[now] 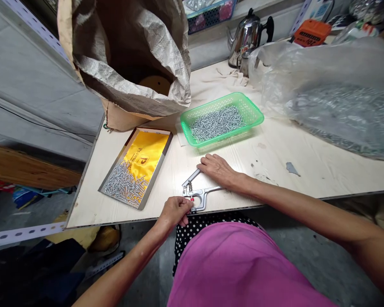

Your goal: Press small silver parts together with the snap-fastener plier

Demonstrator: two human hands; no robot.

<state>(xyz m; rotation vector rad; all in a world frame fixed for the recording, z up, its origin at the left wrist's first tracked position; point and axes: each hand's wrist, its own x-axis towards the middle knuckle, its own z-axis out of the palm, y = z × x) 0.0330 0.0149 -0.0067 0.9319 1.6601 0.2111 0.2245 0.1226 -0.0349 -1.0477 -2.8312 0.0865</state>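
A grey metal pair of hand-press pliers, with a spring and a red part at its jaw, lies at the table's front edge. My right hand is closed on its handles, which are spread apart. At the jaw, my left hand has its fingertips pinched together; whatever they hold is too small to make out. To the left is a shallow tray with a yellow cloth and a pile of small silvery metal pieces. Behind the pliers, a green plastic basket holds many similar pieces.
A large open woven sack stands at the back left. On the right lies a clear plastic bag full of metal pieces. A shiny kettle and an orange box are at the back. A grey scrap lies on the table.
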